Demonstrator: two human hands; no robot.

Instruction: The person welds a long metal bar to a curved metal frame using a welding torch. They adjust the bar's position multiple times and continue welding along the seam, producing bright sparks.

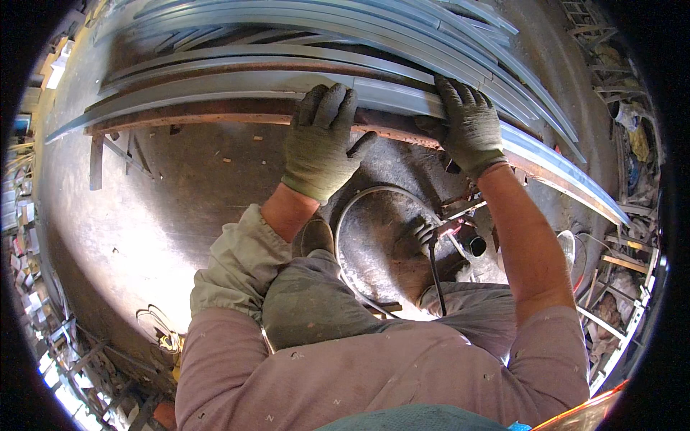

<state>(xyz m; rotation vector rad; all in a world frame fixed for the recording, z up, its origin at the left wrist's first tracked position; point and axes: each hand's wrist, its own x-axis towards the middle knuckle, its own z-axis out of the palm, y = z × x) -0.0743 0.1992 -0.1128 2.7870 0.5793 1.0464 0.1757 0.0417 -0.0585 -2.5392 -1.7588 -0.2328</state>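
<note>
Both my hands wear grey-green work gloves with dark fingers. A long grey metal bar (392,95) lies along a rusty steel beam (237,108) in front of me. My left hand (323,140) rests on the bar with its fingers stretched flat and its thumb apart on the near side. Further right, my right hand (468,128) grips across the bar, fingers over the far edge and thumb on the near side. A thin crosswise line marks the bar between my hands; I cannot tell whether it is a joint.
Beyond the beam lie several long metal profiles (302,25). A hose (341,237) loops on the floor by my shoes, near a dark tube end (476,246). Metal racks (624,291) with clutter stand at the right. A coiled cable (167,339) lies at lower left.
</note>
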